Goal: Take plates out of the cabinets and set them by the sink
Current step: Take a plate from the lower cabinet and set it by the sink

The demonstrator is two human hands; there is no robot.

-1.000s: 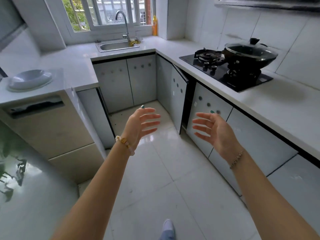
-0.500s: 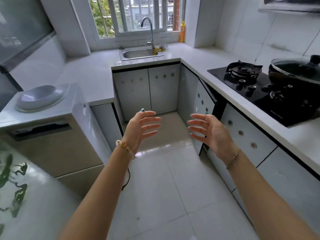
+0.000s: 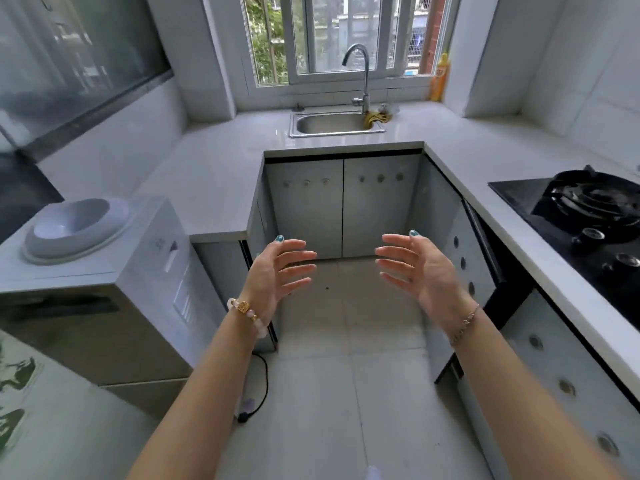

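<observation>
On my far left a white appliance (image 3: 145, 278) stands against the counter (image 3: 214, 174), with a shallow pale basin (image 3: 74, 230) on top. I cannot tell whether that basin is a dish or part of the unit. The counter runs back toward the window, and the bare stone beside the sink is where I judge the plates should land.

The left hand (image 3: 277, 271) is raised in the air in front of me, palm turned inward, fingers spread wide and only lightly bent. It holds nothing and touches nothing. Beyond it the sink (image 3: 336, 123) sits under the window with its tap (image 3: 360, 77) and a yellow cloth (image 3: 375, 117) at the right rim. Below it the two cabinet doors (image 3: 341, 206) are closed.

The right hand (image 3: 419, 268) mirrors the left: palm inward, fingers wide apart, empty, clear of everything. I read the two facing palms as a ready posture for taking something broad with both hands, though nothing lies between them.

Just right of that hand a side door (image 3: 464, 251) under the right counter stands ajar, with a dark gap behind it. Further right is the black stove (image 3: 588, 216). No plates are in view. My guess is they sit behind one of the doors, and the ajar one is nearest. The task looks barely begun.
</observation>
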